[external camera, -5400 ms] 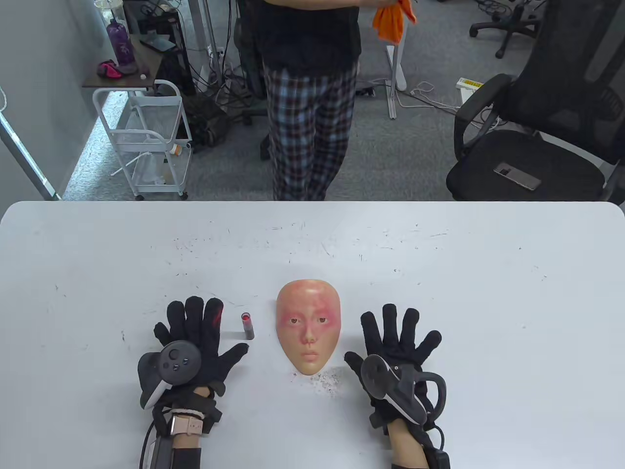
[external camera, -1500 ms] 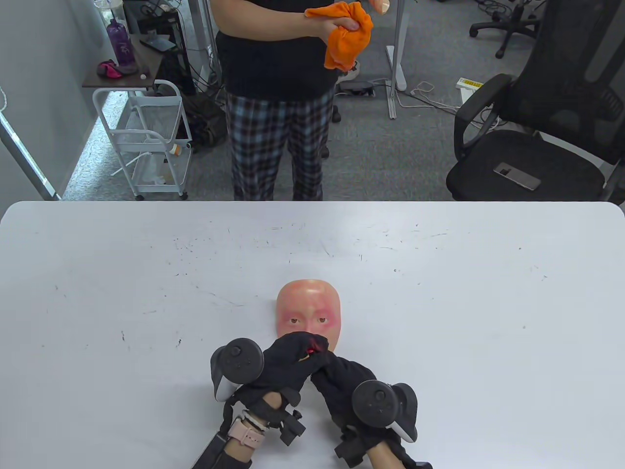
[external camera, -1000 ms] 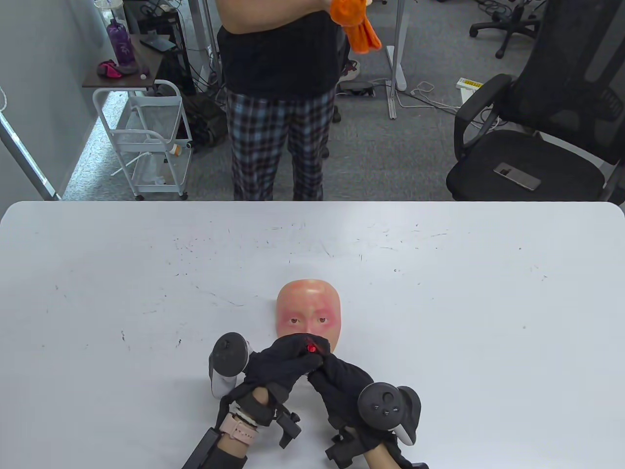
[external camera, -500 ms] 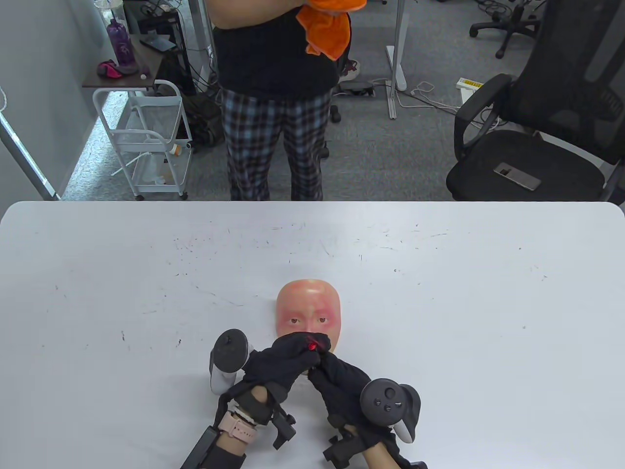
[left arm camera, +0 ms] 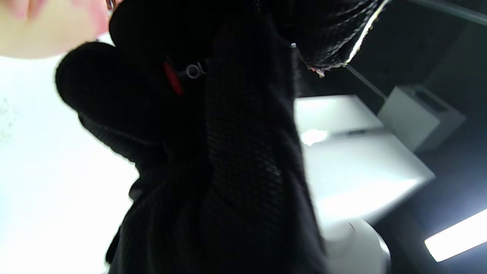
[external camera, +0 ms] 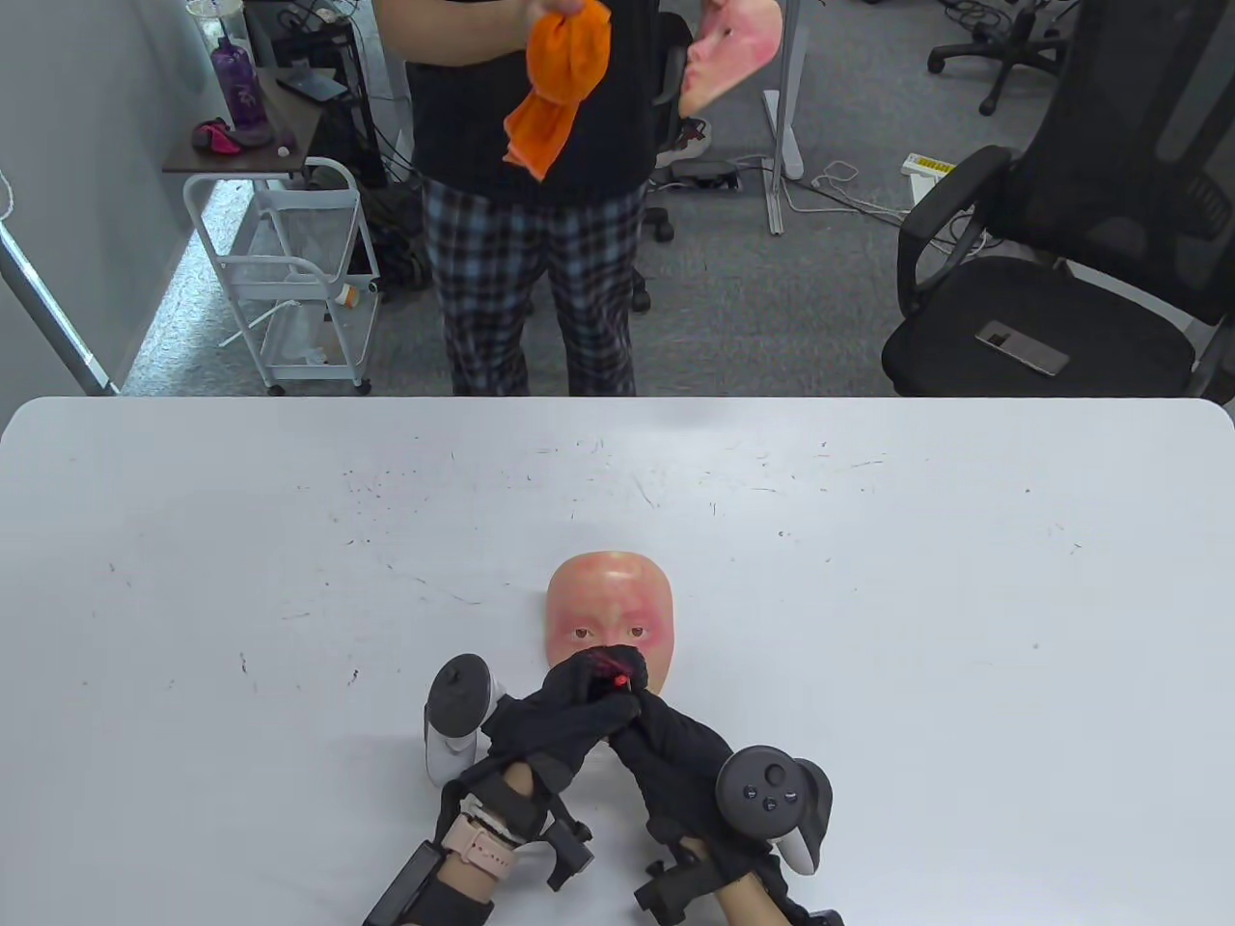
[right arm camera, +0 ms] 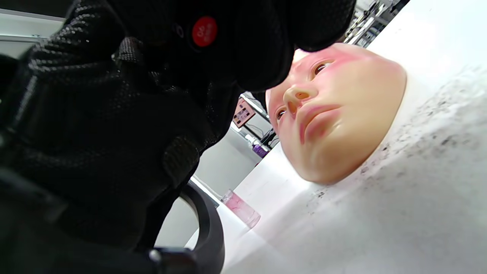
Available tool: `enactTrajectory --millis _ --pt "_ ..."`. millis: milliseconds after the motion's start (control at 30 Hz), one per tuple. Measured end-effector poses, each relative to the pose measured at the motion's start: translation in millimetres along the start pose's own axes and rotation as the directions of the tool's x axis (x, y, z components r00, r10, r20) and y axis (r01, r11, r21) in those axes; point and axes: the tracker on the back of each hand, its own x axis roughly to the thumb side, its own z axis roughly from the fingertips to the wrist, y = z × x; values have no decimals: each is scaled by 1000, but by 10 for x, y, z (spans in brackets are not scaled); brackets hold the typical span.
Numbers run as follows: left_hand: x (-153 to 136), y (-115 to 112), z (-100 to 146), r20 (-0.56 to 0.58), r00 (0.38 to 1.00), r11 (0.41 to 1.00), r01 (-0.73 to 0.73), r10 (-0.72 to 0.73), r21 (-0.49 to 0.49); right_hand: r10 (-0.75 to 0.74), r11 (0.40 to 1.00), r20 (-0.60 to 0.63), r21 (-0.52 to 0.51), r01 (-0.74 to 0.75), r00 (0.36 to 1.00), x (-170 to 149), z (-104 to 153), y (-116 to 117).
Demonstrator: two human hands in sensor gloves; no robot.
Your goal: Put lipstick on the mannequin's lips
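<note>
The mannequin face mask (external camera: 608,603) lies face up on the white table (external camera: 868,579). Its lips (right arm camera: 315,121) show pale pink in the right wrist view. My left hand (external camera: 579,699) and right hand (external camera: 656,738) meet over its nose and mouth, and together they grip the dark lipstick (external camera: 617,679). Only a red spot of it shows between the gloved fingers. The right wrist view shows its round red end (right arm camera: 204,31) above the mask (right arm camera: 342,125). The left wrist view shows a red sliver (left arm camera: 172,78) between fingers, with the mask's chin (left arm camera: 38,26) at top left.
A clear pinkish cap (right arm camera: 241,207) lies on the table left of the mask. Dark crumbs (right arm camera: 418,125) are scattered by the chin. A person (external camera: 531,241) stands at the far edge with an orange cloth (external camera: 555,87) and a second mask (external camera: 728,43). An office chair (external camera: 1061,289) stands back right.
Both hands left the table, took the lipstick and came together over the mask's mouth. In the last second they barely shifted. The bystander lowered the cloth and a second mask appeared.
</note>
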Motion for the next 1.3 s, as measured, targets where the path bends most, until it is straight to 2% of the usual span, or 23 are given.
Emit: enactTrajectory --millis 100,200,300,400,433,533,700,833,1067,1167,1300 --pt "3 16 -1 8 1000 1000 -26 26 -17 10 1000 0 10 -10 1000 -14 -4 -3" --pt "23 36 -13 44 999 997 2 1 -72 -16 1000 4 19 16 1000 -28 -8 1" --pt "15 28 -13 24 1000 991 -5 8 -131 -23 999 6 26 23 1000 -22 -15 6" --pt "-3 -1 7 18 1000 1000 4 -3 -8 3 1000 -1 7 -3 1000 -13 -8 12" --pt "-3 1 11 19 1000 1000 -2 2 0 17 1000 4 8 -17 1000 -15 -4 13" --pt "18 31 7 40 999 1000 17 -16 -24 -1 1000 1 17 1 1000 -14 -8 14" --pt "16 26 -13 34 999 991 -2 7 -131 -14 1000 4 19 14 1000 -12 -16 15" --pt "-15 24 6 15 1000 1000 -25 25 -16 2 1000 0 13 -2 1000 -13 -12 17" --pt "33 54 -12 51 998 995 -17 22 -100 -35 999 4 24 35 999 -28 -17 7" --pt "27 43 -3 41 998 996 -36 40 -77 -69 998 8 13 69 998 -5 -17 9" --pt "23 26 0 43 999 998 -29 31 -58 -20 1000 0 5 20 1000 -10 -8 5"
